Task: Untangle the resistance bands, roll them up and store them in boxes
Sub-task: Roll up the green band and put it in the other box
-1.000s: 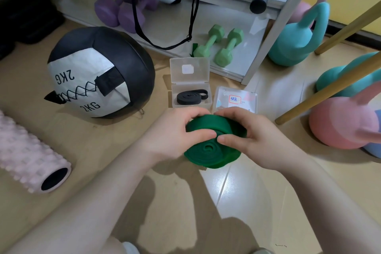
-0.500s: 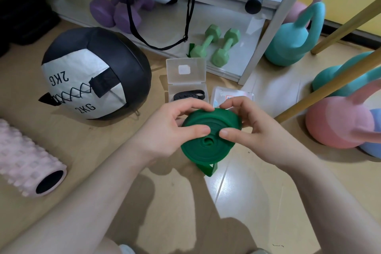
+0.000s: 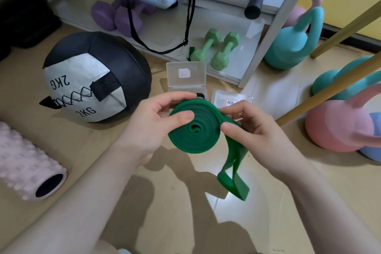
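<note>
Left hand (image 3: 152, 128) pinching coiled green band (image 3: 193, 130), loose twisted tail dangling

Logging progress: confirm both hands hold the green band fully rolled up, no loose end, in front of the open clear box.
Not fully rolled. The head view shows the left hand and right hand holding the green band, a loose end hanging below. The open clear box is right.

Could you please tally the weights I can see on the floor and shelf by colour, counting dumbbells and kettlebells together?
Green: 2 dumbbells
Purple: 2 dumbbells
Teal: 2 kettlebells
Pink: 2 kettlebells, the second mostly hidden behind a teal one
Blue: 1, only an edge showing, kind unclear
Total: 9
</note>
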